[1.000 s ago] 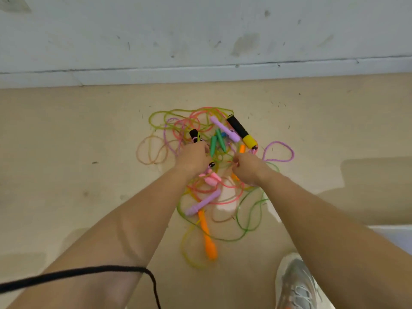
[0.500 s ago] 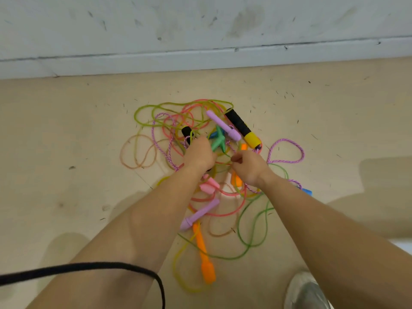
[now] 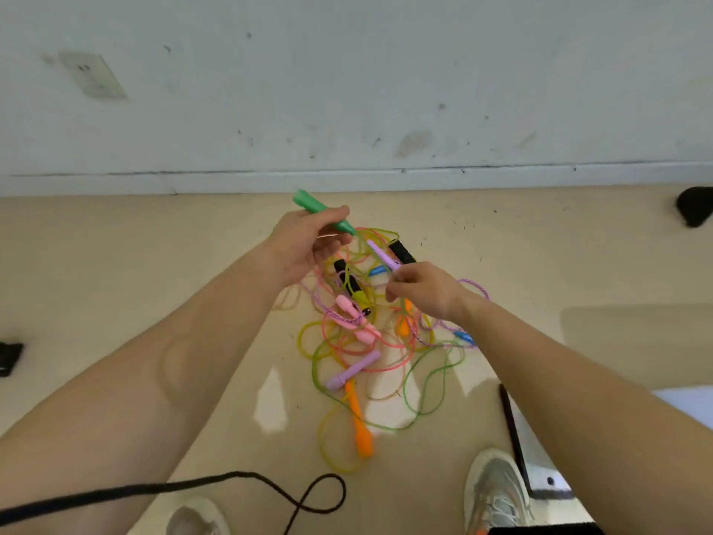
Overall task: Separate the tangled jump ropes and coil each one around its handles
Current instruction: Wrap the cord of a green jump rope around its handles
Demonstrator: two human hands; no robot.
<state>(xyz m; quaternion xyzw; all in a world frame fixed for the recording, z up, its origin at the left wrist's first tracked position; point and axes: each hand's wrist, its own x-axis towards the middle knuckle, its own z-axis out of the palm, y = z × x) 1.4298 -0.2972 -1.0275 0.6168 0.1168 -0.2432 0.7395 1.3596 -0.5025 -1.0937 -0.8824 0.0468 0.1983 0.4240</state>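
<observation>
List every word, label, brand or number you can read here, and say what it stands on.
None can be read.
The green handle in the left hand shows no print.
The orange handle is also plain.
The wall plate and the shoe show no legible marks; any there are too small or blurred to read.

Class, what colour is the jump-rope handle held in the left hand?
The handle is green; head view.
</observation>
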